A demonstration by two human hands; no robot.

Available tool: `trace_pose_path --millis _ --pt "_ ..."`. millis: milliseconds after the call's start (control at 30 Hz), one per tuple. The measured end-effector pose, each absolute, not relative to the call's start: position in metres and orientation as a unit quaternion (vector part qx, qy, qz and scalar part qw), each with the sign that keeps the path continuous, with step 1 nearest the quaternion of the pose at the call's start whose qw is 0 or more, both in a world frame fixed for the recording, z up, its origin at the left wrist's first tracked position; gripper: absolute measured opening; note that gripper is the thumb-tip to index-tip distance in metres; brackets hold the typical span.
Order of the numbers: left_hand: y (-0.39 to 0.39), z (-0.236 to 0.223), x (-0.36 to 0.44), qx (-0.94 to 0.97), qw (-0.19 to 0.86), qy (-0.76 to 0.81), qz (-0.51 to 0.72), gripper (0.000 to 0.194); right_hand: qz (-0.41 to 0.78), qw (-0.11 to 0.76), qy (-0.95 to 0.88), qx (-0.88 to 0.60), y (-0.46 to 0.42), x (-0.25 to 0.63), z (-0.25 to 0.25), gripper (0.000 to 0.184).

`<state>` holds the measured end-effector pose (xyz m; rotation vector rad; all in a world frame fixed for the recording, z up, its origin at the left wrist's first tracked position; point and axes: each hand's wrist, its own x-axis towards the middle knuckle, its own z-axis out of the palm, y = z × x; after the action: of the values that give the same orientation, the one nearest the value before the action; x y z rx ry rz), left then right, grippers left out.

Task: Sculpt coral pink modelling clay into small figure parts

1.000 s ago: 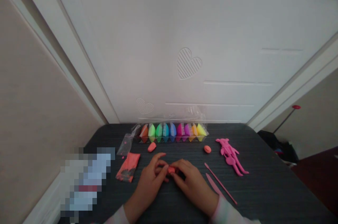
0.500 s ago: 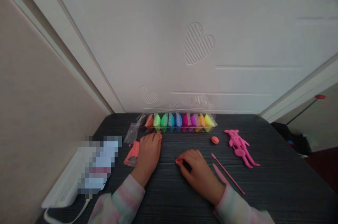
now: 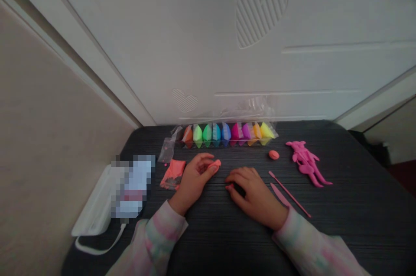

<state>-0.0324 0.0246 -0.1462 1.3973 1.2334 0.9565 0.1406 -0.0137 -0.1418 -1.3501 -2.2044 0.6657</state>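
Note:
My left hand (image 3: 197,176) pinches a lump of coral modelling clay (image 3: 216,164) between thumb and fingers, just above the black table. To its right, my right hand (image 3: 249,188) rests low with curled fingers, closed on a small coral clay bit (image 3: 229,186) at the thumb tip; most of that bit is hidden. Beside the left wrist lies a packet of coral clay (image 3: 175,171). A coral clay ball (image 3: 274,154) with a line across it sits beyond the right hand. Near the right wrist are a pink clay knife (image 3: 278,193) and a thin pink stick tool (image 3: 290,193).
Clear bags of coloured clay (image 3: 225,134) form a row along the back, against a white panel. A pink animal-like figure (image 3: 306,164) lies at the right. On the left are a clear wrapper (image 3: 167,149), a blurred-out device (image 3: 134,189), a white box (image 3: 92,206) and a cable (image 3: 97,251).
My left hand has come away from beside the coral packet toward the right, with the clay lump now showing in its fingers. My right hand keeps its pinch. The camera view has tilted up less.

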Motion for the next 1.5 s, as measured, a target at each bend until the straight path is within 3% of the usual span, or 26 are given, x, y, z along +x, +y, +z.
trace_pose_path --millis 200,300,433,600,933,1033,1133,1233,1367,1500 --pt "0.020 -0.146 -0.029 0.438 0.692 0.436 0.372 0.030 0.227 0.350 -0.772 -0.480 -0.017 0.144 -0.141 0.040" --pt "0.015 -0.147 -0.025 0.412 0.743 0.401 0.342 0.031 0.258 0.362 -0.783 -0.434 -0.018 0.143 -0.138 0.036" --pt "0.013 -0.148 -0.024 0.410 0.737 0.403 0.355 0.024 0.297 0.381 -0.768 -0.420 -0.018 0.141 -0.136 0.019" --pt "0.013 -0.147 -0.024 0.413 0.755 0.382 0.336 0.031 0.291 0.390 -0.757 -0.436 -0.016 0.140 -0.138 0.020" --pt "0.013 -0.143 -0.024 0.449 0.731 0.425 0.289 0.015 0.329 0.389 -0.732 -0.452 -0.019 0.135 -0.135 0.011" --pt "0.012 -0.141 -0.024 0.458 0.731 0.420 0.282 0.013 0.406 0.386 -0.672 -0.484 -0.019 0.134 -0.132 0.008" --pt "0.013 -0.141 -0.024 0.471 0.703 0.432 0.311 0.010 0.573 0.390 -0.542 -0.475 -0.018 0.135 -0.129 0.005" --pt "0.019 -0.144 -0.026 0.457 0.661 0.461 0.375 0.010 0.695 0.421 -0.422 -0.403 -0.018 0.141 -0.125 0.015" --pt "0.028 -0.149 -0.030 0.417 0.627 0.484 0.446 0.012 0.750 0.479 -0.320 -0.324 -0.018 0.149 -0.116 0.023" --pt "0.027 -0.148 -0.029 0.400 0.635 0.478 0.457 0.014 0.724 0.508 -0.328 -0.332 -0.013 0.152 -0.118 0.009"
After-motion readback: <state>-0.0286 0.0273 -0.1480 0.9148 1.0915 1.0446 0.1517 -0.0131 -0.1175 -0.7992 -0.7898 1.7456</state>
